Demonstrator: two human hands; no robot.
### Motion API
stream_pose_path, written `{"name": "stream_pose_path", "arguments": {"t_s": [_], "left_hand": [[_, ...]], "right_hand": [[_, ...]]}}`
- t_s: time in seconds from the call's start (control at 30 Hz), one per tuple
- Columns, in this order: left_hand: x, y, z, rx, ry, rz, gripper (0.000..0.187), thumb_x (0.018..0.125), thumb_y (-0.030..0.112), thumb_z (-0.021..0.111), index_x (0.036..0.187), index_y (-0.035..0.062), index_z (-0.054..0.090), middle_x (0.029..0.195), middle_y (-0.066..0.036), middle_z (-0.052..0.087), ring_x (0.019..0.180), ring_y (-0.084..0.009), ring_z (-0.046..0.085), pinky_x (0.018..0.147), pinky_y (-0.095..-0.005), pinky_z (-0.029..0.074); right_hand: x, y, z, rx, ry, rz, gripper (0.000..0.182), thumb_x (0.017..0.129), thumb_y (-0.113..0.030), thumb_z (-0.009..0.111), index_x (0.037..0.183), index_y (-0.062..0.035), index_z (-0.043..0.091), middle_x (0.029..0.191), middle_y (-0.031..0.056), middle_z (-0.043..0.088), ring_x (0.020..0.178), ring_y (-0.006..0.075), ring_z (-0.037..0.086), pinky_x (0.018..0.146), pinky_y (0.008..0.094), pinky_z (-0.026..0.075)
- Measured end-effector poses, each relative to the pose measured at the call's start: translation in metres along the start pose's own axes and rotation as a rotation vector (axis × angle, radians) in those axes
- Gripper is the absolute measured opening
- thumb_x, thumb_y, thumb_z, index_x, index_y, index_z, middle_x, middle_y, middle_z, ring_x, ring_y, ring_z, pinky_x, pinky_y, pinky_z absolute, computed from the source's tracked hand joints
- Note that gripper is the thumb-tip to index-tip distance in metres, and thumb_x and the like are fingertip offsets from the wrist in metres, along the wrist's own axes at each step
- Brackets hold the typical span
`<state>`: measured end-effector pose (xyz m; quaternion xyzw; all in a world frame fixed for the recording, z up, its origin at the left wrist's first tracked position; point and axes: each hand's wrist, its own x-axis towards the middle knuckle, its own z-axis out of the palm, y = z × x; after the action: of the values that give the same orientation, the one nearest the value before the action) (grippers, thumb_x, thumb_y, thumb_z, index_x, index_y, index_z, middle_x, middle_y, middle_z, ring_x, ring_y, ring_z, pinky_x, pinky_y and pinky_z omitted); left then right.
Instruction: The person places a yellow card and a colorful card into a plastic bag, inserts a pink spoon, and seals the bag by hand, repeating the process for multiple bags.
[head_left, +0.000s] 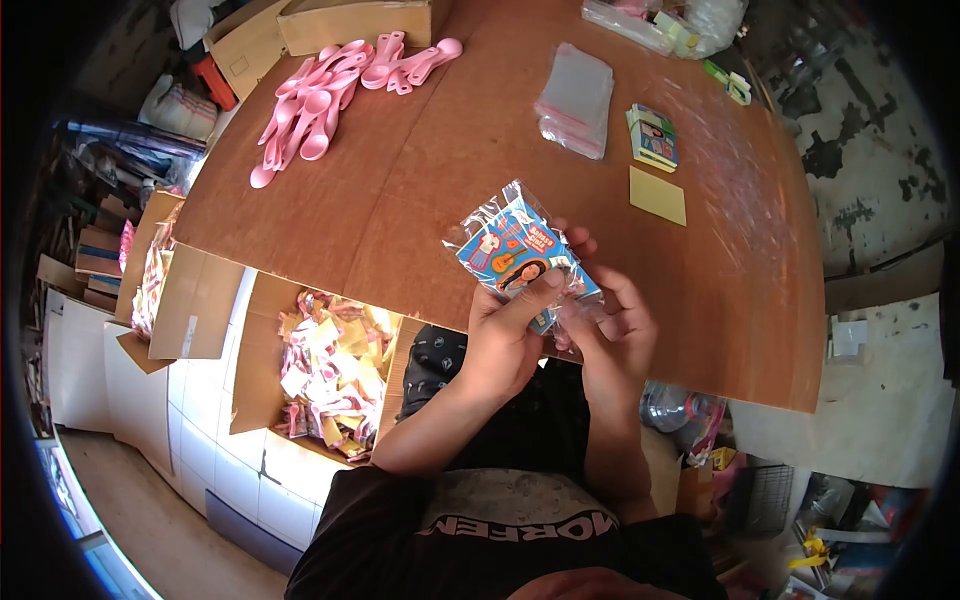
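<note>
A blue printed card in a clear plastic bag (515, 250) is held over the front edge of the table, its picture side up with a guitar and a portrait on it. My left hand (512, 335) is closed on its lower left part, thumb lying across the front. At the lower right corner, my right hand (612, 325) pinches the bag, fingers bent around its edge. Clear film sticks out past the card's upper left end. Beyond the hands lie a single yellow card (658, 196), a stack of printed cards (654, 138) and a pile of clear bags (576, 100).
Pink plastic spoons (315, 105) lie heaped at the table's far left, near a cardboard box (355, 25). Below the table's left front edge, an open carton (262, 350) holds many packed pieces. A green tape dispenser (735, 85) sits at the far right of the wooden table (440, 160).
</note>
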<state>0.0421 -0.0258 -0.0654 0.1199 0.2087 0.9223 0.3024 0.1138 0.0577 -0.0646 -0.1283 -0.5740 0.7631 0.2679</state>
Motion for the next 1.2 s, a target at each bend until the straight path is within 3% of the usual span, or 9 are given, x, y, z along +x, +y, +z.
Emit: {"name": "stream_pose_path", "arguments": {"t_s": [0.17,0.37,0.6,0.8,0.97,1.07,1.13,1.17,1.2], "left_hand": [[0.002,0.001,-0.007,0.049,0.051,-0.006,0.048,0.087,0.006,0.055,0.131,-0.0027,0.040,0.128,-0.022,0.051,0.123,-0.0339,0.048,0.104,-0.0439,0.038],[0.007,0.007,-0.013,-0.039,-0.101,0.085,0.041,0.092,0.008,0.052,0.130,-0.0038,0.042,0.130,-0.022,0.050,0.124,-0.0325,0.048,0.097,-0.0411,0.046],[0.008,0.007,-0.010,-0.075,-0.097,0.118,0.034,0.097,0.012,0.047,0.127,-0.0048,0.045,0.131,-0.022,0.050,0.122,-0.0321,0.050,0.093,-0.0400,0.050],[0.002,0.002,-0.010,0.043,-0.030,0.052,0.032,0.097,0.013,0.047,0.123,-0.0039,0.049,0.123,-0.021,0.057,0.111,-0.0281,0.059,0.077,-0.0339,0.057],[-0.003,-0.002,-0.006,0.029,-0.043,0.070,0.032,0.098,0.013,0.046,0.125,-0.0041,0.046,0.126,-0.020,0.055,0.116,-0.0288,0.056,0.090,-0.0381,0.051],[-0.003,0.000,-0.008,0.029,-0.025,0.082,0.031,0.098,0.012,0.046,0.125,-0.0036,0.046,0.125,-0.019,0.055,0.114,-0.0278,0.057,0.090,-0.0382,0.051],[-0.003,0.006,-0.009,0.023,0.008,0.039,0.030,0.098,0.012,0.044,0.124,-0.0031,0.047,0.123,-0.018,0.057,0.110,-0.0269,0.059,0.090,-0.0384,0.051],[-0.004,0.008,-0.011,0.027,0.012,0.043,0.030,0.098,0.012,0.044,0.124,-0.0031,0.047,0.123,-0.018,0.057,0.110,-0.0269,0.059,0.090,-0.0384,0.051],[-0.003,0.010,-0.014,0.020,0.022,0.019,0.030,0.098,0.013,0.043,0.123,-0.0033,0.048,0.122,-0.018,0.058,0.110,-0.0272,0.059,0.091,-0.0385,0.051]], "right_hand": [[-0.002,0.006,0.002,0.030,0.011,0.072,0.025,0.084,0.008,0.059,0.109,0.0065,0.054,0.098,0.0130,0.064,0.085,0.0141,0.064,0.075,0.0274,0.055],[0.001,0.007,0.005,0.075,0.062,0.087,0.017,0.084,0.003,0.064,0.098,0.0042,0.054,0.093,0.0131,0.066,0.076,0.0133,0.065,0.065,0.0264,0.057],[0.000,0.002,0.013,0.050,0.063,0.101,0.012,0.083,0.003,0.065,0.089,0.0025,0.054,0.084,0.0124,0.066,0.067,0.0111,0.064,0.055,0.0237,0.056],[0.000,0.005,0.010,0.092,0.023,0.061,0.011,0.083,0.004,0.065,0.087,0.0027,0.054,0.083,0.0121,0.066,0.065,0.0102,0.063,0.050,0.0222,0.051],[0.000,0.006,0.009,0.092,0.039,0.095,0.012,0.082,0.004,0.065,0.086,0.0018,0.054,0.080,0.0101,0.065,0.063,0.0090,0.062,0.051,0.0208,0.050],[0.001,0.013,0.010,-0.071,0.001,-0.006,0.015,0.081,0.004,0.067,0.090,0.0031,0.056,0.090,0.0109,0.065,0.075,0.0106,0.062,0.061,0.0257,0.052],[0.006,0.016,0.021,-0.505,0.168,-0.461,0.024,0.077,0.004,0.069,0.098,0.0020,0.058,0.102,0.0137,0.060,0.084,0.0171,0.062,0.069,0.0271,0.053],[0.008,0.013,0.021,-0.500,0.164,-0.459,0.024,0.077,0.004,0.069,0.098,0.0020,0.058,0.102,0.0137,0.060,0.084,0.0171,0.062,0.069,0.0271,0.053],[0.011,0.006,0.019,-0.709,0.050,-0.641,0.027,0.074,0.004,0.071,0.099,-0.0003,0.061,0.107,0.0145,0.057,0.090,0.0208,0.060,0.075,0.0307,0.052]]}}
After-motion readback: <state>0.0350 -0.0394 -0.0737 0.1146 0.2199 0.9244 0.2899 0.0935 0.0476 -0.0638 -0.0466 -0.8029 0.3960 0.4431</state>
